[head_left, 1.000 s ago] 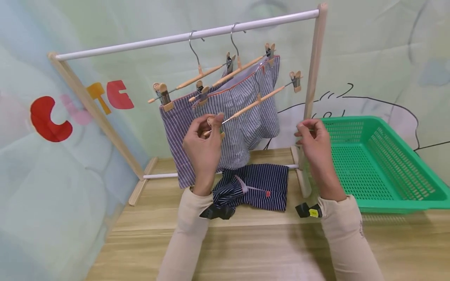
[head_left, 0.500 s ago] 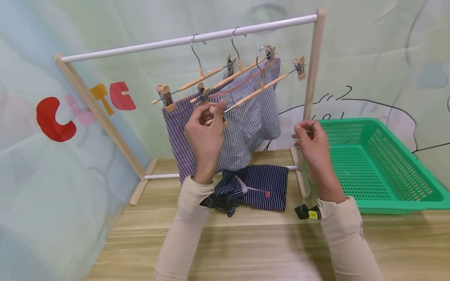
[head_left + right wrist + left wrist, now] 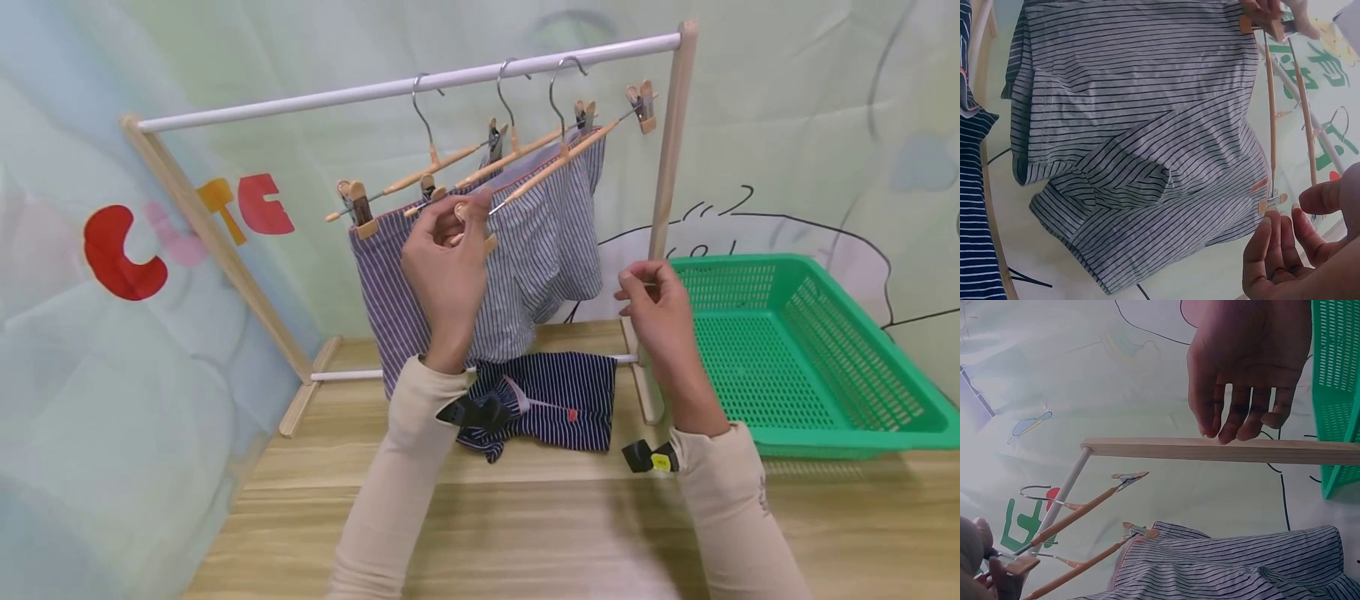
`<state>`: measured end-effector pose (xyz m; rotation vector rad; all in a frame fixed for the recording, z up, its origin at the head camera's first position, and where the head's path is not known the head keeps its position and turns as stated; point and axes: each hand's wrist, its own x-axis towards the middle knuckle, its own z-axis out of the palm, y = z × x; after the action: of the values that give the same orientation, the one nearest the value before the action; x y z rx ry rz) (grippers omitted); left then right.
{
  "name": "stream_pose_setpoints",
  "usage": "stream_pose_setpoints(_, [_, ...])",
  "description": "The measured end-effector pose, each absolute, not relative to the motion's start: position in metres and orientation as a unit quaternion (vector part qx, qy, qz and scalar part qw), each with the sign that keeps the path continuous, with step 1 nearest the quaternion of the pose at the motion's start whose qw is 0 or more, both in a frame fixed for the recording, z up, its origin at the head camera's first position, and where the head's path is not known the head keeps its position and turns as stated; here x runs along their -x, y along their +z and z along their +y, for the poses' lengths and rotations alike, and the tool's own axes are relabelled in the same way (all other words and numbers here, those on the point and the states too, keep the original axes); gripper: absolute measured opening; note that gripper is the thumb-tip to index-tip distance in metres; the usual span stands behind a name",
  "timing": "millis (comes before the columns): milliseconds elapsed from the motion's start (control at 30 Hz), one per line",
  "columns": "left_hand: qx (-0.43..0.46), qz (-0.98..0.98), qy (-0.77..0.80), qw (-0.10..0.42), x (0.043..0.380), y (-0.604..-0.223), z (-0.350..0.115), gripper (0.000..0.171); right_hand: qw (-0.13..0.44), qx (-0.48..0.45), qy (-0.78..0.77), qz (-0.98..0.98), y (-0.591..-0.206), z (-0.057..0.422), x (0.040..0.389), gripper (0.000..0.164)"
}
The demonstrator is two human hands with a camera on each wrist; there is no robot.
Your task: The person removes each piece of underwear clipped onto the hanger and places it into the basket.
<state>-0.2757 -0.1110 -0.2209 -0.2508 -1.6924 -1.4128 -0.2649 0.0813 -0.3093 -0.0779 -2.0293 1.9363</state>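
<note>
My left hand (image 3: 448, 271) pinches a wooden clip hanger (image 3: 542, 177) at the clip on its left end. Nothing hangs from this hanger, and its metal hook (image 3: 555, 100) overlaps the rail (image 3: 300, 104) in the head view. The clip (image 3: 642, 112) on its far end points up toward the right post. My right hand (image 3: 660, 321) is raised beside the post, fingers loosely bent and holding nothing. Behind the hanger, grey striped shorts (image 3: 517, 283) and a purple striped garment (image 3: 382, 283) hang from two other clip hangers.
A navy striped garment (image 3: 566, 396) lies on the wooden table (image 3: 525, 533) at the rack's foot. To the right stands a green plastic basket (image 3: 840, 437). The rack's wooden right post (image 3: 667, 167) rises between the hanging clothes and the basket.
My left hand has lifted the clip hanger, bringing its hook up from in front of the shorts to rail height. My right hand has drifted slightly left and down.
</note>
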Motion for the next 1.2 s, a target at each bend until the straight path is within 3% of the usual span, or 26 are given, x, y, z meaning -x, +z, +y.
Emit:
stream_pose_setpoints(767, [0.096, -0.685, -0.567, 0.448, 0.285, -0.204, -0.101, 0.038, 0.162, 0.018, 0.67, -0.724, -0.311, 0.075, 0.264, 0.031])
stream_pose_setpoints(1200, [0.087, -0.708, -0.561, 0.419, 0.287, -0.198, -0.096, 0.041, 0.16, 0.025, 0.667, -0.728, -0.313, 0.072, 0.262, 0.033])
